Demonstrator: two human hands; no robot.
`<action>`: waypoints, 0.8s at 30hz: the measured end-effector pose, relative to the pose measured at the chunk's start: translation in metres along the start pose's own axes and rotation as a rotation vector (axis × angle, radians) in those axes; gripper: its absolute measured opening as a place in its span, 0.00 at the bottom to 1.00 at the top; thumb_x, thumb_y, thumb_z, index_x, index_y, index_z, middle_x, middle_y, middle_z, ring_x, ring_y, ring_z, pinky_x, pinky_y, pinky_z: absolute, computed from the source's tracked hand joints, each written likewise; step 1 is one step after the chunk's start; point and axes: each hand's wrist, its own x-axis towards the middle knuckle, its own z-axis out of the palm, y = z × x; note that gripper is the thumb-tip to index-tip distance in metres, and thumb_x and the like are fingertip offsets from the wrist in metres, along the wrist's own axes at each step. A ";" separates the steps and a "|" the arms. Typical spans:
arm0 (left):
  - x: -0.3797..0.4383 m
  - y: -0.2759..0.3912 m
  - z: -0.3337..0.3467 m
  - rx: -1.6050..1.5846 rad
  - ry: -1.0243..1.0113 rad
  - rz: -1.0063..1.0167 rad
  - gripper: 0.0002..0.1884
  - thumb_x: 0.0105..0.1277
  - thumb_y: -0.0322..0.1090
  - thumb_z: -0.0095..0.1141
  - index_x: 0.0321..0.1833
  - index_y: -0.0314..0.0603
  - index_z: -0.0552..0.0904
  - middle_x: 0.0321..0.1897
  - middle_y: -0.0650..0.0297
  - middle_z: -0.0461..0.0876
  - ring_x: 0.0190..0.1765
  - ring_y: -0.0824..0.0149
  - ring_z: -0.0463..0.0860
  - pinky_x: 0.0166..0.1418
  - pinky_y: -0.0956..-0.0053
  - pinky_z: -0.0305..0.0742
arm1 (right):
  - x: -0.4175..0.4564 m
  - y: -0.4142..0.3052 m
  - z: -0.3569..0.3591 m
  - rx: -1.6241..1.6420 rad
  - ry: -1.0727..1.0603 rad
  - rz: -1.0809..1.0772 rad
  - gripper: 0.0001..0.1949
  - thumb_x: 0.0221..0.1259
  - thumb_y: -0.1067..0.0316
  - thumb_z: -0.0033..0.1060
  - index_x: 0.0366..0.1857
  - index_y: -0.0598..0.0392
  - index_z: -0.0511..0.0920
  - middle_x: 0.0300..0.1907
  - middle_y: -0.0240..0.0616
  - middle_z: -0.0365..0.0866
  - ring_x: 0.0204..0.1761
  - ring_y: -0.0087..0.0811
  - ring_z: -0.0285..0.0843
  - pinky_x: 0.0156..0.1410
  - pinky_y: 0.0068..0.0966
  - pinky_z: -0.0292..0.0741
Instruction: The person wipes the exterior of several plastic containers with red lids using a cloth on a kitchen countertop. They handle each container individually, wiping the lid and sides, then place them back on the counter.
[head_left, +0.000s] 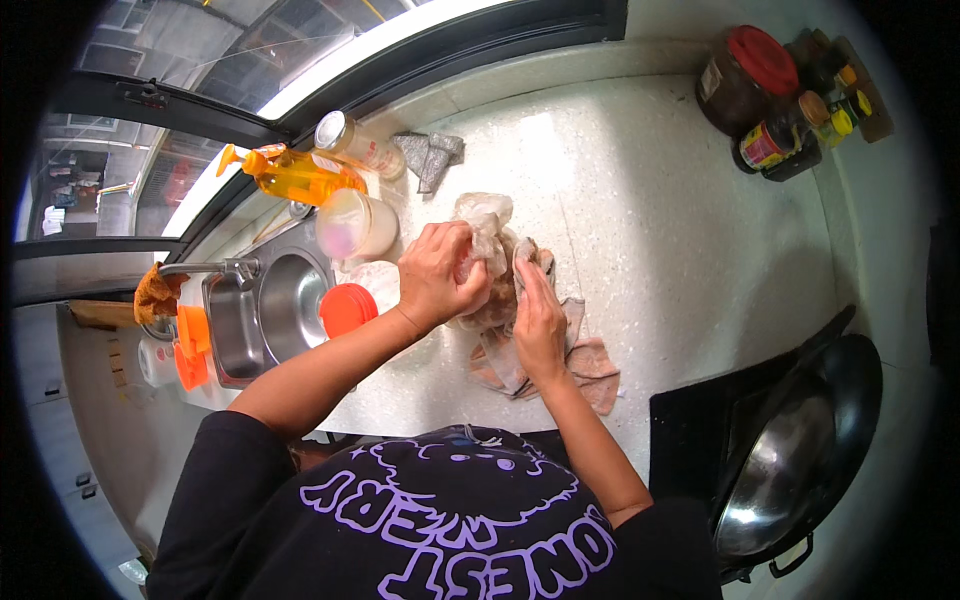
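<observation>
My left hand (441, 274) grips the gathered top of a clear plastic bag (487, 217), whose lower part looks filled with brownish contents that I cannot make out. At the bag's right side my right hand (540, 322) presses a greyish cloth (525, 251) against it, fingers stretched out and together. Beneath the bag and my right wrist lies a crumpled pink and grey cloth (596, 367) on the speckled white countertop (645, 187).
To the left are a steel sink (292, 300), a red-orange lid (349, 310), a plastic tub (360, 225), an orange soap bottle (307, 176) and a glass jar (367, 146). A grey cloth (431, 157) lies behind. A wok (787, 465) stands right; a red-lidded jar (742, 82) stands back right.
</observation>
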 end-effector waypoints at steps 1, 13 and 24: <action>-0.001 0.000 0.000 -0.003 0.009 0.014 0.18 0.50 0.38 0.60 0.44 0.41 0.77 0.42 0.59 0.82 0.43 0.56 0.80 0.44 0.64 0.77 | -0.001 -0.004 -0.002 -0.013 -0.010 0.010 0.22 0.64 0.81 0.44 0.63 0.59 0.72 0.61 0.50 0.76 0.65 0.49 0.72 0.68 0.38 0.70; 0.010 -0.010 0.002 0.061 0.026 -0.078 0.18 0.51 0.39 0.60 0.44 0.42 0.77 0.37 0.61 0.80 0.41 0.57 0.79 0.42 0.64 0.76 | 0.076 0.014 0.005 0.201 -0.320 0.342 0.22 0.68 0.76 0.41 0.65 0.56 0.71 0.58 0.50 0.80 0.60 0.42 0.79 0.65 0.30 0.73; 0.012 -0.015 0.002 0.014 0.048 0.038 0.18 0.50 0.39 0.60 0.44 0.42 0.77 0.36 0.61 0.80 0.39 0.57 0.79 0.41 0.64 0.76 | 0.002 -0.028 0.011 -0.049 -0.035 -0.152 0.29 0.57 0.87 0.40 0.66 0.61 0.69 0.62 0.53 0.75 0.69 0.51 0.67 0.68 0.41 0.71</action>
